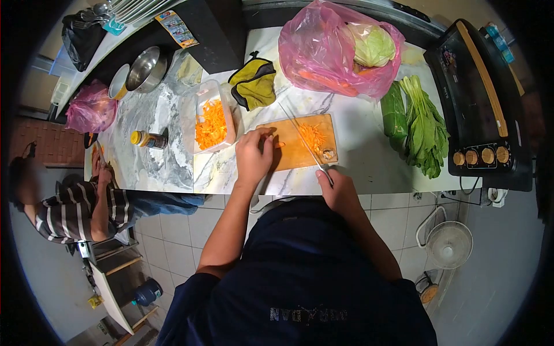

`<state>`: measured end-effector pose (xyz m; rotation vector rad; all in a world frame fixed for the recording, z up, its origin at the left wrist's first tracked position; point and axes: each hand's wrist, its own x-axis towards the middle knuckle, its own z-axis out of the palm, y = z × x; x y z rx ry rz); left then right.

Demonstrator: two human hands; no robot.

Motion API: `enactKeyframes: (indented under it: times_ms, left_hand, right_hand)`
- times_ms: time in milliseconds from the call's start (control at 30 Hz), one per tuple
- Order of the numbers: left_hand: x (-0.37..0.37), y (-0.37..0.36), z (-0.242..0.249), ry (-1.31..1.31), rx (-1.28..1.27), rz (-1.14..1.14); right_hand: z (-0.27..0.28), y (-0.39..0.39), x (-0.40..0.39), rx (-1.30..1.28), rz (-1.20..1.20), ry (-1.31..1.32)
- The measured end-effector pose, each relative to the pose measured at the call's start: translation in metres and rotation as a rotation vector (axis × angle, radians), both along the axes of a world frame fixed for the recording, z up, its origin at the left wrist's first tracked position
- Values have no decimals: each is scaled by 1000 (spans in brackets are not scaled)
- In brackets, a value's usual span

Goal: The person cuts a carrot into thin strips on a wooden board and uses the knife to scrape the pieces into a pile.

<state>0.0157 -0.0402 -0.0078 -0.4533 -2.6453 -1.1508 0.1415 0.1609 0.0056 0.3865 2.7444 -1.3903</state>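
Note:
On the wooden cutting board [283, 164] lies a heap of carrot shreds [313, 137]. My right hand [337, 187] is wrapped round the handle of a kitchen knife [302, 135], whose long blade slants up and left across the board beside the shreds. Over the board's left side, my left hand [254, 153] has its fingers bent and drawn in around a small carrot piece [280, 145], which shows partly past the fingertips. A clear plastic container [231, 134] of shredded carrot [211, 124] stands left of the board.
Behind the board are a yellow cloth [254, 85] and a pink bag [309, 63] with a cabbage [374, 45]. Leafy greens [424, 127] and a black toaster oven [470, 92] stand right. Left are a jar [149, 139], metal bowl [146, 69] and another person [86, 205] cutting.

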Motion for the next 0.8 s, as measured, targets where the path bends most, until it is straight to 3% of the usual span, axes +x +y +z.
enactKeyframes:
  times_ms: [67, 133, 333, 400, 533, 667, 800]
  left_hand:
    - [0, -5, -6, 39, -28, 15]
    - [5, -4, -6, -124, 67, -54]
    - [13, 13, -3, -57, -131, -84]
    - [19, 24, 2, -334, -127, 98]
    - [18, 27, -7, -413, -118, 118]
    - [16, 26, -5, -417, -16, 104]
    - [16, 30, -9, -126, -165, 20]
  right_hand:
    - [-9, -3, 0, -193, 7, -108]
    - [-14, -5, 1, -206, 18, -146]
    - [-21, -3, -1, -155, 4, -141]
    - [-24, -3, -2, -122, 8, -100]
    - [-27, -6, -3, -173, 14, -108]
    - [-31, -6, -2, -184, 24, -148]
    - [-32, -6, -4, -182, 27, -149]
